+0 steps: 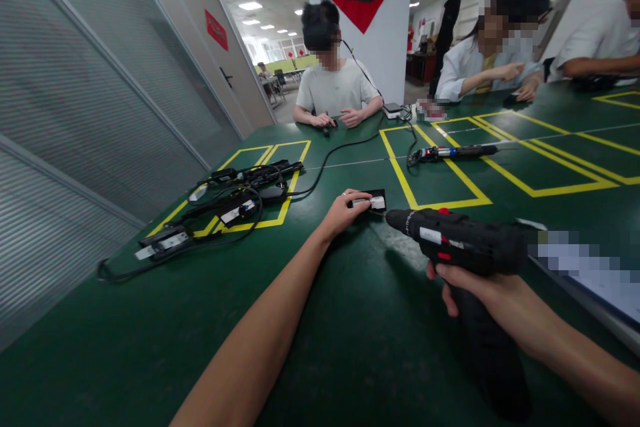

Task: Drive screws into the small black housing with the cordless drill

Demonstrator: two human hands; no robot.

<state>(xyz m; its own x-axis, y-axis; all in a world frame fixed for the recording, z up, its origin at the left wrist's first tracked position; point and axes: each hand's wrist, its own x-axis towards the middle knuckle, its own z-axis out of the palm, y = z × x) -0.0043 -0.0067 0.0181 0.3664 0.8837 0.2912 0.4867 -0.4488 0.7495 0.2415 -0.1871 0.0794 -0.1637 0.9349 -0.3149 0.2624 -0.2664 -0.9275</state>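
A small black box with a white label (379,202) lies on the green table (320,320). My left hand (345,213) is closed on its left part, fingers across the top, hiding some of it. In my right hand (480,297) is a black cordless drill (465,240) with red details, gripped by its handle. The drill lies level, its chuck pointing left. A thin bit reaches from the chuck to the near side of the black box; whether it touches cannot be made out.
Black cables and adapters (240,203) lie on the left. A bundled black tool or cable piece (455,152) rests within yellow tape lines (450,203). A tablet-like device (590,273) lies at right. Several people sit across the table, including a person in a pale T-shirt (337,90).
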